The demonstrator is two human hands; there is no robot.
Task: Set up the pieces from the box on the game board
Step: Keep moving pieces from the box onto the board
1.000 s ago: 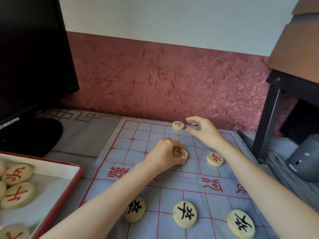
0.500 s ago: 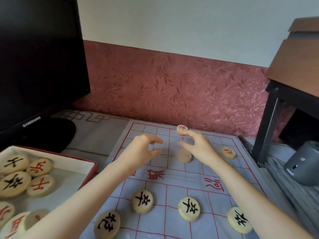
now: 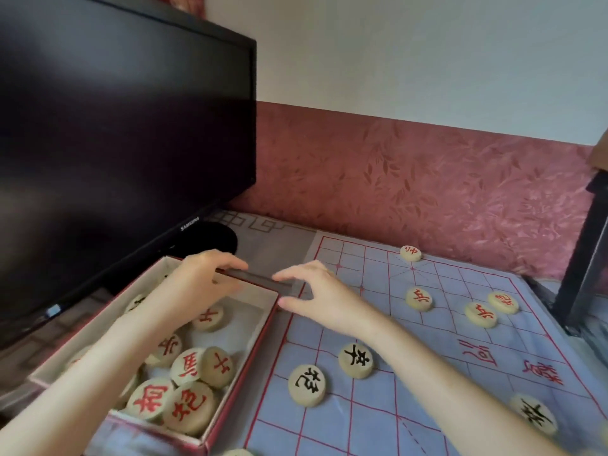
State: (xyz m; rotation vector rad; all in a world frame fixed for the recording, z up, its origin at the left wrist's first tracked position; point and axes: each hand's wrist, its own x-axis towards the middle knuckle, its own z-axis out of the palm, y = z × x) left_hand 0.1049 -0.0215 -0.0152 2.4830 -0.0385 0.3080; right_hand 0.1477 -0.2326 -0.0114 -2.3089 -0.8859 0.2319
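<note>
The red-rimmed box (image 3: 260, 334) stands left of the board and holds several pale round pieces with red characters (image 3: 189, 404). My left hand (image 3: 204, 284) hovers over the box's far end, fingers loosely bent, holding nothing. My right hand (image 3: 316, 294) hangs beside the box's far right corner, over the board's left edge, fingers spread and empty. The blue cloth board (image 3: 437, 373) with its red grid carries a red general (image 3: 410, 253), two red soldiers (image 3: 418, 299) (image 3: 481, 314), a red cannon (image 3: 503, 302) and three black pieces (image 3: 356, 361) (image 3: 307, 385) (image 3: 533, 414).
A black monitor (image 3: 115, 143) on its round stand (image 3: 217, 236) rises close behind the box. A dark table leg (image 3: 585, 268) stands at the board's right edge. The red patterned wall (image 3: 427, 179) runs directly behind the board.
Both hands have left the board's far middle and moved left to the box. The red soldier my left hand placed stays on the board. The view has swung left.
</note>
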